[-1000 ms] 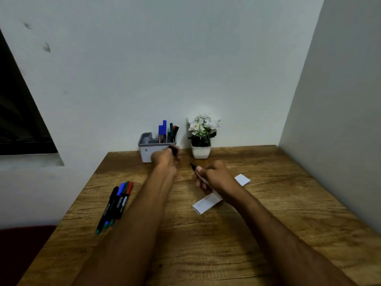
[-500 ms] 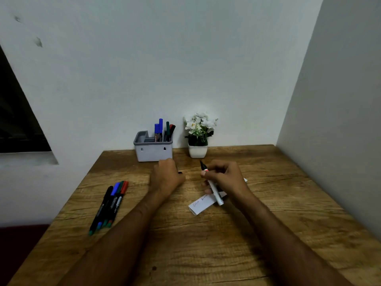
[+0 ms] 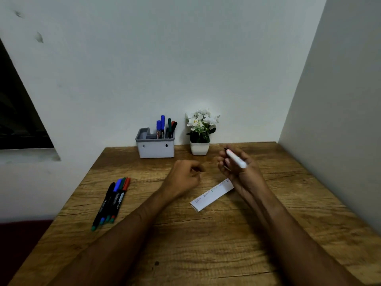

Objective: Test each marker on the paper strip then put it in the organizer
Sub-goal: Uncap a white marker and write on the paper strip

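While the right hand (image 3: 239, 168) grips the uncapped marker (image 3: 236, 159) mid-barrel — light, stiff, slick plastic — the left hand (image 3: 185, 174) curls, its contents hidden

Single head view, high, facing forward-down over wooden table (image 3: 206, 244) toward wall corner.

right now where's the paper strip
In the head view the paper strip lies flat on the table, right of centre, partly under the right hand.

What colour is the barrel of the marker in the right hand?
White barrel of the marker, held in the right hand; head view.
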`<move>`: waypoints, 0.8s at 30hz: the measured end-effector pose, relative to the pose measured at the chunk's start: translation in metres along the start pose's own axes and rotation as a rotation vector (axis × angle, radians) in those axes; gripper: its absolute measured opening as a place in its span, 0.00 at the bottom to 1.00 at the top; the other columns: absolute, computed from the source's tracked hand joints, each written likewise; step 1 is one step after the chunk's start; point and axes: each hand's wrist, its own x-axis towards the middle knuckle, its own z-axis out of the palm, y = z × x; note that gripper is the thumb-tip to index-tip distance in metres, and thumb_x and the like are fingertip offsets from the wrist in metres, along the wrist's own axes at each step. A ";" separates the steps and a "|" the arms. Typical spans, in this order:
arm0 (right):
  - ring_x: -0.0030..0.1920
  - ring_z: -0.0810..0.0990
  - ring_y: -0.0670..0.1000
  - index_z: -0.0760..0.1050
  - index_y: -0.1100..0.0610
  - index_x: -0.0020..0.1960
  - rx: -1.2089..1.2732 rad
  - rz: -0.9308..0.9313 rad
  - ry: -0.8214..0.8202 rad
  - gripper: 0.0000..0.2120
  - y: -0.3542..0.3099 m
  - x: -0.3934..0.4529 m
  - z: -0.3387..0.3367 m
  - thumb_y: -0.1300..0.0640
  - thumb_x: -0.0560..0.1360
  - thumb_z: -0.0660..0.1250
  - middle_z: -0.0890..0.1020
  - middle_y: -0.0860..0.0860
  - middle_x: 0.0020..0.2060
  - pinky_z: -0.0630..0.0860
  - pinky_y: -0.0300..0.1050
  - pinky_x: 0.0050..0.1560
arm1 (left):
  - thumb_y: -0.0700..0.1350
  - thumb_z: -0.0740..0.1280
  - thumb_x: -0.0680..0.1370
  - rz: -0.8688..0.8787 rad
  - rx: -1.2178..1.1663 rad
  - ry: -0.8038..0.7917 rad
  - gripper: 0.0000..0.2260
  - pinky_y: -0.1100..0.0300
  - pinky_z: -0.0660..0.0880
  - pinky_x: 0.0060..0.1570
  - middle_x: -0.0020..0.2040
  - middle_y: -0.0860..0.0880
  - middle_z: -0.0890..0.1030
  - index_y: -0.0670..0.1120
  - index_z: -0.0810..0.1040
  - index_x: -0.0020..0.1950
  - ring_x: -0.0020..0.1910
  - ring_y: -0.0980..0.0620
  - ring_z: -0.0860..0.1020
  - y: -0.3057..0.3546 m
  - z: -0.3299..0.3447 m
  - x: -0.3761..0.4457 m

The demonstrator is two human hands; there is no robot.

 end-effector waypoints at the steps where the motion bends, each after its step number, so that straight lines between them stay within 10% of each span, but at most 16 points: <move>1: 0.46 0.86 0.55 0.78 0.65 0.62 0.017 -0.002 0.022 0.17 0.000 0.001 -0.004 0.77 0.78 0.61 0.85 0.60 0.49 0.85 0.44 0.47 | 0.42 0.72 0.76 0.021 -0.041 -0.070 0.13 0.60 0.77 0.59 0.57 0.55 0.84 0.49 0.84 0.60 0.55 0.62 0.80 0.000 0.003 -0.001; 9: 0.37 0.81 0.49 0.82 0.62 0.62 -0.147 -0.047 0.212 0.14 -0.005 -0.004 -0.024 0.56 0.79 0.70 0.84 0.53 0.41 0.78 0.43 0.36 | 0.44 0.64 0.81 0.238 -0.055 -0.508 0.22 0.52 0.57 0.78 0.78 0.52 0.64 0.54 0.68 0.76 0.78 0.58 0.59 -0.015 0.026 -0.008; 24: 0.51 0.87 0.64 0.84 0.65 0.52 -0.547 -0.229 0.127 0.08 0.006 -0.011 -0.040 0.69 0.73 0.74 0.87 0.63 0.47 0.82 0.58 0.57 | 0.52 0.60 0.81 0.131 0.004 -0.427 0.20 0.45 0.57 0.77 0.79 0.53 0.63 0.64 0.69 0.73 0.79 0.50 0.58 -0.024 0.043 0.019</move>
